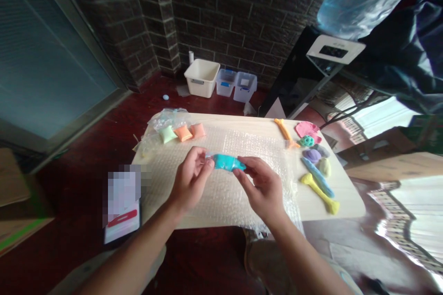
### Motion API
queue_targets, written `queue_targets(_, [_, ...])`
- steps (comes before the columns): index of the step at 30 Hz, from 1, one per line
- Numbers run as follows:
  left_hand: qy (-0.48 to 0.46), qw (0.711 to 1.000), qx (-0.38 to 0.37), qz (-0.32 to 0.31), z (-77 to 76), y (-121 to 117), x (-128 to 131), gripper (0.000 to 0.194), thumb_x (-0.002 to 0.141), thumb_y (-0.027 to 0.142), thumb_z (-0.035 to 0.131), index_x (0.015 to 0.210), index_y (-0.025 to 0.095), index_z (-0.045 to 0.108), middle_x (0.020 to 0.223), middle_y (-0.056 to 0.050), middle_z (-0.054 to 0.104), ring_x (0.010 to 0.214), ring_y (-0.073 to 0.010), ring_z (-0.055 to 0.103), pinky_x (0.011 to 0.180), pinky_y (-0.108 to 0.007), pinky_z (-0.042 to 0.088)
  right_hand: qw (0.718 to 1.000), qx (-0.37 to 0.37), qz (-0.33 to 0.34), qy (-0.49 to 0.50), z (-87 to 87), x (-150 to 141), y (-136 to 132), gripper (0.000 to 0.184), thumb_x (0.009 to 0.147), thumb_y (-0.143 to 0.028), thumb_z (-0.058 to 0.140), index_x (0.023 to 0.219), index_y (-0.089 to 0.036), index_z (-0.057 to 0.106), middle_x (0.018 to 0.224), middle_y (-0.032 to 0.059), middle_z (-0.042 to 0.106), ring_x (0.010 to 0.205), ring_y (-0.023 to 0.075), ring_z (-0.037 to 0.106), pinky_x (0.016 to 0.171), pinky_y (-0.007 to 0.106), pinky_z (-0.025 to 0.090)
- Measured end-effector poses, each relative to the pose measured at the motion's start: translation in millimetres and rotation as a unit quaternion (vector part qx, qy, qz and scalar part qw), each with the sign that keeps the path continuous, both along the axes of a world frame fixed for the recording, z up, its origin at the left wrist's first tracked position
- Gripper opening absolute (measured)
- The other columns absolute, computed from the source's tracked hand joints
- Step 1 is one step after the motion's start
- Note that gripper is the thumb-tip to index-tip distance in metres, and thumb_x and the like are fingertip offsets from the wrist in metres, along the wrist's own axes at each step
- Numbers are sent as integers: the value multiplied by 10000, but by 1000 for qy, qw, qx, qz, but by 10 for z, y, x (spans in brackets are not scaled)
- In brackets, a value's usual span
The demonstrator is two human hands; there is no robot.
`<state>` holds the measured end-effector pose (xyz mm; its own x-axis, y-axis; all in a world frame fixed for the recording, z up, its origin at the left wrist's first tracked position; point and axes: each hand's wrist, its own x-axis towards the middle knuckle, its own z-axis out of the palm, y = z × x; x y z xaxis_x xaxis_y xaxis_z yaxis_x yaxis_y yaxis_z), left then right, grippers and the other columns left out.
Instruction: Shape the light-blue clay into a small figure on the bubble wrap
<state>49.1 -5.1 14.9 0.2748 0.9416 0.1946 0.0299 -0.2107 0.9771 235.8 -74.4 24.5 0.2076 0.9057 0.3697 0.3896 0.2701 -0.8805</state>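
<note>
The left hand (191, 176) pinches the left end of a turquoise packet (225, 162) between thumb and fingers; the right hand (263, 185) grips its other end likewise. The packet thus lies between the two hands, over the bubble wrap (221, 198) spread on the counter (346, 207). Beyond the left hand sit a green packet (168, 134) and two orange-pink packets (183, 133); right of the right hand lie a yellow bone shape (320, 194) and a blue stick (318, 177).

the left hand (192, 173) and right hand (261, 184) partly hide the ends of the blue packet (224, 162). by the counter's (348, 203) left edge, a screen (122, 207) is blurred. the water bottle (363, 0) is cut off above.
</note>
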Motion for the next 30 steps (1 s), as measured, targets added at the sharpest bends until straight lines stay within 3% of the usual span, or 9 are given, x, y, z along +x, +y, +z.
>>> queue_targets(2, [90,992,84,-38,34,41,-89,451,935,406,720,1305,222,539,1309,-121,658,1165,-258,677,970,-399,570,999,4,15,-33,39,24,-6,213,956,-250,742,1169,-243,741,1104,82,762,962,219,736,833,392,643])
queue_targets(4, [189,963,170,-88,57,54,-151,642,859,417,816,1399,231,522,1382,-141,643,1248,-301,642,1060,-458,523,996,16,42,-79,82,15,-22,206,954,-229,743,1159,-249,748,1097,73,779,967,222,745,853,403,639])
queue_targets(7, [266,930,212,-140,54,27,-180,446,922,392,763,1307,238,599,1245,-114,735,1147,-286,705,984,-423,546,989,37,80,-123,126,-30,-48,216,971,-205,714,1177,-258,749,1087,70,790,980,225,756,854,408,642])
queue_targets(11, [276,931,195,-139,11,-29,-158,199,962,319,715,1118,224,637,1012,-65,775,921,-234,753,769,-315,550,986,43,95,-130,126,-53,-58,227,976,-184,704,1189,-249,744,1094,75,795,1008,226,758,860,406,640])
queue_targets(15, [254,939,202,-116,-6,-68,-132,152,971,237,679,1114,215,632,998,-62,778,902,-222,752,763,-295,537,990,31,97,-101,100,-39,-53,201,958,-181,730,1149,-240,753,1054,65,796,975,215,750,854,399,627])
queue_targets(19, [248,946,178,-106,25,-70,-125,151,975,266,685,1111,215,646,950,-44,770,831,-198,728,731,-281,513,995,-4,104,-7,66,-35,-45,165,943,-220,759,1107,-238,767,1030,59,786,941,201,737,827,380,614])
queue_targets(24, [261,936,122,-201,82,-22,-116,294,836,396,854,1006,222,690,824,6,726,740,-171,667,667,-264,454,975,-90,150,139,25,46,-39,124,920,-310,789,1001,-217,782,915,46,765,826,175,720,727,326,610])
queue_targets(27, [267,928,79,-246,109,-22,-95,419,751,457,911,1022,214,703,822,14,724,719,-160,630,649,-264,424,961,-126,181,169,35,141,-38,139,920,-338,790,982,-214,789,869,35,744,770,160,691,688,311,597])
queue_targets(30, [273,922,45,-271,121,-44,-75,416,757,492,894,975,199,694,782,25,695,678,-146,580,610,-261,381,955,-141,203,165,63,208,-36,133,935,-347,773,961,-220,802,864,36,731,736,152,664,660,305,584])
